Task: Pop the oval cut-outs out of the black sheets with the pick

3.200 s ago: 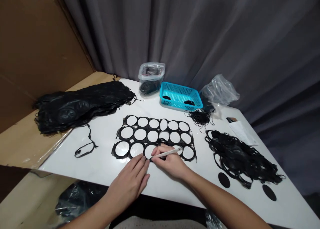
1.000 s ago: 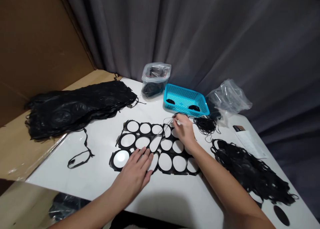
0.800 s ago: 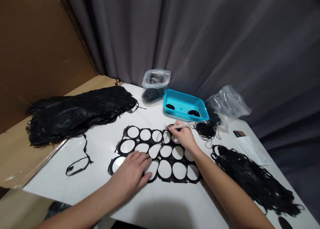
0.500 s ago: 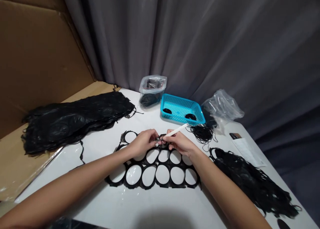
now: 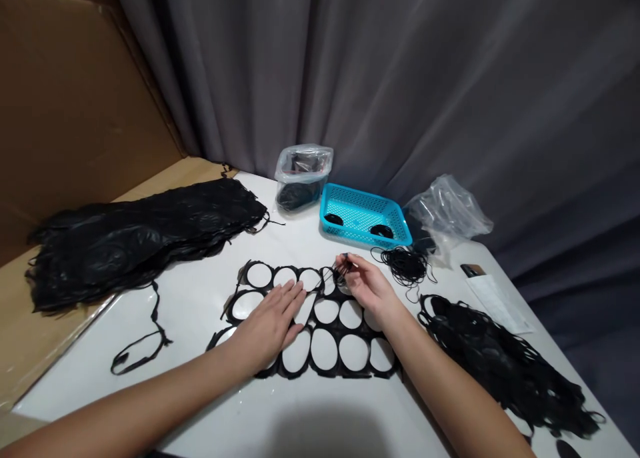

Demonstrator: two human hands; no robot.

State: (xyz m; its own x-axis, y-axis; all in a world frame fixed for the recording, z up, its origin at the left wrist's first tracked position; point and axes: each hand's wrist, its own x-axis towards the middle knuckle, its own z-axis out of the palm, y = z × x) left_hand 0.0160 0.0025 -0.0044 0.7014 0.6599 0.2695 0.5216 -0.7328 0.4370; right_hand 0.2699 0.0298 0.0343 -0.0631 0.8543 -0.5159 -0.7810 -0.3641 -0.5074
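Note:
A flat black sheet point(image 5: 311, 333) with rows of large round holes lies on the white table. My left hand point(image 5: 267, 321) rests flat on its left half, fingers stretched out and pressing it down, holding nothing. At the sheet's upper right, my right hand point(image 5: 367, 281) is closed, its fingertips pinching thin black cords point(image 5: 342, 267). A fine strand seems to run from there toward my left fingertips. Part of the sheet is hidden beneath both hands.
Beyond my hands sits a blue basket point(image 5: 365, 238) with black coils, beside a clear plastic bag point(image 5: 304, 168) and another plastic bag point(image 5: 450, 208). A loose cord bundle point(image 5: 406, 265) lies near the basket. Black piles lie left point(image 5: 140, 238) and right point(image 5: 505, 361).
My left hand has let go of the small work at the centre and moved down-left, flattening on the sheet. The white stick in my right hand is no longer visible.

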